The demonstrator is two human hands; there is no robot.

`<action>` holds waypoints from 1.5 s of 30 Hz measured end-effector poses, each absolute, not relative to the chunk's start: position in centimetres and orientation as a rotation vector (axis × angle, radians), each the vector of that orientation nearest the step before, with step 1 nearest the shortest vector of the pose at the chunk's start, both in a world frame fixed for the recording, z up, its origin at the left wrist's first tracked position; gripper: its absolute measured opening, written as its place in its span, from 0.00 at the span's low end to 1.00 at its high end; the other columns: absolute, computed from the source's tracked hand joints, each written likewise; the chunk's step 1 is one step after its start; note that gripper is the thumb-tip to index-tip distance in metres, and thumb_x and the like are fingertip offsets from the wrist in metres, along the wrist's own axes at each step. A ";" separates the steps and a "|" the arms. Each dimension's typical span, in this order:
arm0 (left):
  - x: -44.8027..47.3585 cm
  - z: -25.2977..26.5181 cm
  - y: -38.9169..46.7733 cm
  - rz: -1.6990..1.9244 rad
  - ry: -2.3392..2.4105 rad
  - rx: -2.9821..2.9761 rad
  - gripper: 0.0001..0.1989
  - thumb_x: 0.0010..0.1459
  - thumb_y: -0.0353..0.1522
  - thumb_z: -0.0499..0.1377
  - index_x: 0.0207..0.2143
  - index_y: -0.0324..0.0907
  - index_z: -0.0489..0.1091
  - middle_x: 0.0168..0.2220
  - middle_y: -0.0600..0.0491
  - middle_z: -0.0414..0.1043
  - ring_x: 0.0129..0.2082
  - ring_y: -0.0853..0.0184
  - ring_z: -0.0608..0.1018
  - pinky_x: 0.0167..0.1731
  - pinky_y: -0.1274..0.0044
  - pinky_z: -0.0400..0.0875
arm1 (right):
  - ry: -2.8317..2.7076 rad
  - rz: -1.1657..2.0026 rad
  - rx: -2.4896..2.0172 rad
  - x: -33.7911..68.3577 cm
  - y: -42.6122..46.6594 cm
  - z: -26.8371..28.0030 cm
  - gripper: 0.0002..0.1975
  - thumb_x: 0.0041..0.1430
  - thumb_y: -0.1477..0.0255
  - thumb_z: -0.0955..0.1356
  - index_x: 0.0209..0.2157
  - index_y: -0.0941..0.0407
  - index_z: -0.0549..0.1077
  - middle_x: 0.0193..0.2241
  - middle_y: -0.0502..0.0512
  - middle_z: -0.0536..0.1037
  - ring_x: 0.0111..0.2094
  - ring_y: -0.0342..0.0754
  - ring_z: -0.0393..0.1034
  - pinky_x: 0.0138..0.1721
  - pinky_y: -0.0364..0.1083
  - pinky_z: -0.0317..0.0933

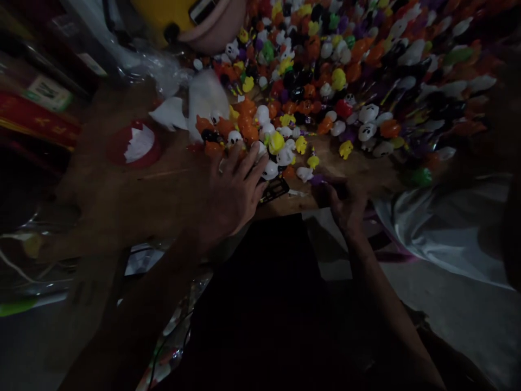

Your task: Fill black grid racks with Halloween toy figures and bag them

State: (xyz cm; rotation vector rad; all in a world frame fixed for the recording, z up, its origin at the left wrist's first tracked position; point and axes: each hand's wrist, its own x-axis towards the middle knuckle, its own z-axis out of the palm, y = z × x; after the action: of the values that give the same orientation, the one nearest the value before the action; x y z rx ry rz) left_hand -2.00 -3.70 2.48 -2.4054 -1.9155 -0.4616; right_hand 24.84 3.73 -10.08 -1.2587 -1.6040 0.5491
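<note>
My left hand [236, 190] lies palm down with its fingers apart at the near edge of a heap of small plastic figures. Its fingertips touch white and orange ones, among them a white figure with black eyes [269, 170]. Lower right, at the table edge, my right hand [349, 209] is closed at the end of a small purple figure [318, 180]; most of its fingers are dark and hidden. Touching that purple piece is a white figure [304, 174]. Between my hands lies a black plastic grid [275, 190].
A large pile of orange, white, yellow, black and purple figures [337, 81] spreads over the wooden table [175, 201]. A red dish [152, 155] holding white scraps stands left. Behind are a pink basin [220, 32] and clear plastic bags [163, 68]. A white plastic sack [451, 222] hangs at right.
</note>
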 end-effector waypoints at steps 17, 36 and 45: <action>-1.6 2.9 -1.9 -0.404 -1.862 -2.454 0.27 0.73 0.33 0.47 0.72 0.44 0.60 0.74 0.46 0.58 0.74 0.50 0.61 0.72 0.48 0.50 | -2.126 0.405 -1.253 25.4 3.8 -8.0 0.17 0.70 0.62 0.63 0.45 0.56 0.80 0.36 0.59 0.78 0.35 0.52 0.71 0.38 0.50 0.68; -2.3 5.3 -2.1 -0.419 -1.863 -2.565 0.27 0.74 0.39 0.48 0.72 0.43 0.60 0.76 0.49 0.53 0.77 0.47 0.53 0.73 0.47 0.45 | -1.524 1.088 -1.148 20.5 0.0 -7.0 0.09 0.58 0.60 0.76 0.37 0.50 0.84 0.32 0.50 0.83 0.35 0.51 0.77 0.40 0.51 0.73; -2.5 3.5 -2.2 -0.388 -1.863 -2.566 0.26 0.75 0.35 0.46 0.72 0.49 0.59 0.76 0.50 0.54 0.77 0.52 0.55 0.74 0.51 0.46 | -1.490 0.962 -0.925 15.5 0.2 -8.8 0.06 0.63 0.65 0.74 0.37 0.50 0.84 0.36 0.50 0.84 0.41 0.51 0.78 0.51 0.53 0.72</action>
State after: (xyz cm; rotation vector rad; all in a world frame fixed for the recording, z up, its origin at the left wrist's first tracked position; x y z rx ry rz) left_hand -2.45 -2.23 3.47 -2.5658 -1.8626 -0.3877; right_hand 15.50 0.20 -8.79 -0.9251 -1.4903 0.9619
